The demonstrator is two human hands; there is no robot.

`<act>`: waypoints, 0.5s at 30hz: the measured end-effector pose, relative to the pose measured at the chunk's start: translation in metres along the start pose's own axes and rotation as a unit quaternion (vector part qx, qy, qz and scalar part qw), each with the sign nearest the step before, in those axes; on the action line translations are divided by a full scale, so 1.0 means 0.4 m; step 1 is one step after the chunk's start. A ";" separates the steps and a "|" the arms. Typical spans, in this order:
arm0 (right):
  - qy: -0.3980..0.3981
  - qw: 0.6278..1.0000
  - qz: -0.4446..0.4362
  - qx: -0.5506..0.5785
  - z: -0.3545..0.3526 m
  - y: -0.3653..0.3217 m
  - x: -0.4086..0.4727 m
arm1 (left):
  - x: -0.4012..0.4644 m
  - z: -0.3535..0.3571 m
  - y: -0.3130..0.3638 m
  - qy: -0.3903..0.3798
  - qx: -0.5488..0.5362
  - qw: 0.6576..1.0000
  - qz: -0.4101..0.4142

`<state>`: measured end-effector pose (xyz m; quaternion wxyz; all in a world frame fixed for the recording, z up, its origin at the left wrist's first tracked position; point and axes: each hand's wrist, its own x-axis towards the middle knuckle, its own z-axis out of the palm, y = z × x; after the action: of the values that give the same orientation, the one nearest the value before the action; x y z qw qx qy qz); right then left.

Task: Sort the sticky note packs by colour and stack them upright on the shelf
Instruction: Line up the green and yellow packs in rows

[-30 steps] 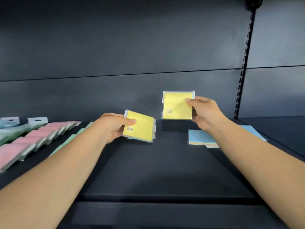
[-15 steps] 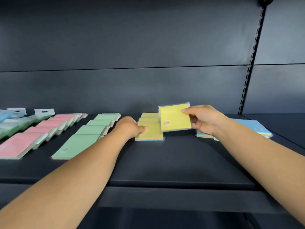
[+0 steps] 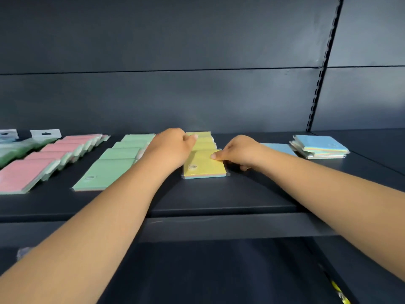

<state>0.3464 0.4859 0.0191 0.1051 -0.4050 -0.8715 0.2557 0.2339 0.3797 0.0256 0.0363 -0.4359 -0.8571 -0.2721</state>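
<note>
My right hand pinches the front yellow pack at its corner. My left hand, fingers curled, rests on the yellow row lying on the shelf; its grip is unclear.

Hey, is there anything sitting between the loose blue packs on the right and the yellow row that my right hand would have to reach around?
Nothing visible does. The shelf between the right hand, which touches the front yellow pack, and the blue pile holds only one flat blue pack, itself one to sort.
</note>
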 end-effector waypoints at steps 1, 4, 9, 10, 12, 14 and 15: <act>0.004 0.999 -0.007 -0.043 -0.001 -0.003 -0.002 | -0.006 0.000 0.000 0.001 0.011 1.000 0.014; 0.014 0.996 -0.006 -0.092 -0.036 0.006 -0.015 | -0.019 -0.005 0.012 -0.002 0.045 0.998 0.046; 0.110 0.987 0.019 -0.116 -0.175 0.108 -0.051 | -0.010 -0.008 0.046 -0.032 0.047 0.994 0.096; 0.128 0.985 0.028 -0.113 -0.199 0.136 -0.057 | -0.006 -0.006 0.058 -0.040 0.033 0.993 0.104; 0.157 0.980 0.053 -0.105 -0.238 0.191 -0.073 | 0.004 0.004 0.088 -0.059 0.019 0.989 0.132; 0.164 0.976 0.086 -0.115 -0.262 0.241 -0.087 | 0.016 0.024 0.126 -0.081 0.028 0.984 0.159; 0.163 0.974 0.101 -0.123 -0.267 0.264 -0.086 | 0.023 0.034 0.145 -0.093 0.036 0.981 0.168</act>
<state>0.4793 0.5555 0.0544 0.1692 -0.5370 -0.8220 0.0862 0.2750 0.4205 0.0421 0.0174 -0.5956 -0.7804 -0.1895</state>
